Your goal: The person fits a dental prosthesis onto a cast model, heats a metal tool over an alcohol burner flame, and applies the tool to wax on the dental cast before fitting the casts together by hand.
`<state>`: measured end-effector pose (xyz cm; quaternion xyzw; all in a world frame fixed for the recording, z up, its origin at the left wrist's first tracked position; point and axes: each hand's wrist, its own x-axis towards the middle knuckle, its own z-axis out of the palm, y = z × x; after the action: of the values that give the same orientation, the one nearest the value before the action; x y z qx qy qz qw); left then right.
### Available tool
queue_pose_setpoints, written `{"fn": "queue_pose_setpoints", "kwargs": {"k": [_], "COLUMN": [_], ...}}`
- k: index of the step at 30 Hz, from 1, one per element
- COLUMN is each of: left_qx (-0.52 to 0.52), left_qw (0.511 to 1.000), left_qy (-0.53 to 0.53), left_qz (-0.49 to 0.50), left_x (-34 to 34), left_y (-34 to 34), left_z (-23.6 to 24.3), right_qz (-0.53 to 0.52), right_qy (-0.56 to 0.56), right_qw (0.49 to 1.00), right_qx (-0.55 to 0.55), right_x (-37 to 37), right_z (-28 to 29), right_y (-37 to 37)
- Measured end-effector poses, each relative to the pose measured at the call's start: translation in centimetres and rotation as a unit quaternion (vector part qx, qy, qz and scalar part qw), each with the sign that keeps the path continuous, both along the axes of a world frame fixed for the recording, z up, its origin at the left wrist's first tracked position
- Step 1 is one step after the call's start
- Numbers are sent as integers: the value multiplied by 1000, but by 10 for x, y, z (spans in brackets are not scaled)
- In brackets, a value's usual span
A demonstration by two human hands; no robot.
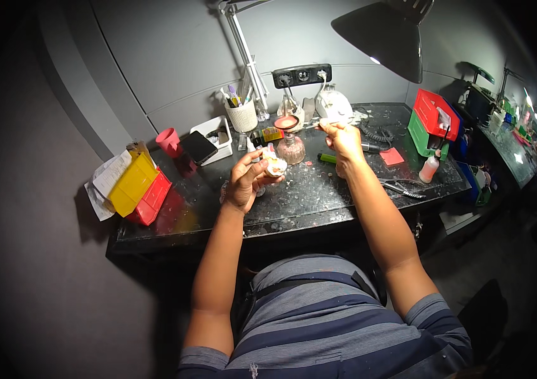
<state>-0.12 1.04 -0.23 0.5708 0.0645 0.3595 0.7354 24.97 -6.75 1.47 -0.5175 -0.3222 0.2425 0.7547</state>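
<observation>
At the bench's (208, 218) left end, a yellow bin (134, 183) and red bin (150, 199) stand near the edge. Behind are a red cup (168, 143) and a black slab (199, 148) against a white tray (223, 148). The left hand (246, 180) grips a white piece (276, 167) in its fingers, above the bench and inside the front edge; scrap-flecked surface runs toward that edge. Just beyond stands a burner (291, 150) under a red dish (287, 122). The right hand (343, 139) pinches a thin tool (312, 126) pointing left. Rightward, pliers (401, 187) lie near the front edge, a bottle (429, 168) beside a green bin (416, 134).
</observation>
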Motion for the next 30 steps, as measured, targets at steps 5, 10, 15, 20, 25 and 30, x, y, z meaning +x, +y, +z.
{"fn": "queue_pose_setpoints", "kwargs": {"k": [5,10,15,20,25,30], "left_qx": [13,18,7,10,10,6], "left_qw": [1000,999,1000,1000,1000,999], "left_qy": [21,26,26,21,25,6], "left_qz": [-5,-10,-1,1,13,45], "left_x": [-2,-4,-4,-4,-5,-3], "left_y": [1,-1,0,-1,2,5], "left_z": [0,2,0,0,0,1], "right_qz": [99,162,206,210,221,110], "right_qy": [24,-6,-48,-49,-41,9], "right_qw": [994,984,974,972,969,993], "right_qx": [46,76,83,89,100,44], "right_x": [-14,-17,-20,-23,-23,-10], "right_z": [6,5,7,10,11,8], "right_y": [-13,-15,-18,-21,-21,-15]}}
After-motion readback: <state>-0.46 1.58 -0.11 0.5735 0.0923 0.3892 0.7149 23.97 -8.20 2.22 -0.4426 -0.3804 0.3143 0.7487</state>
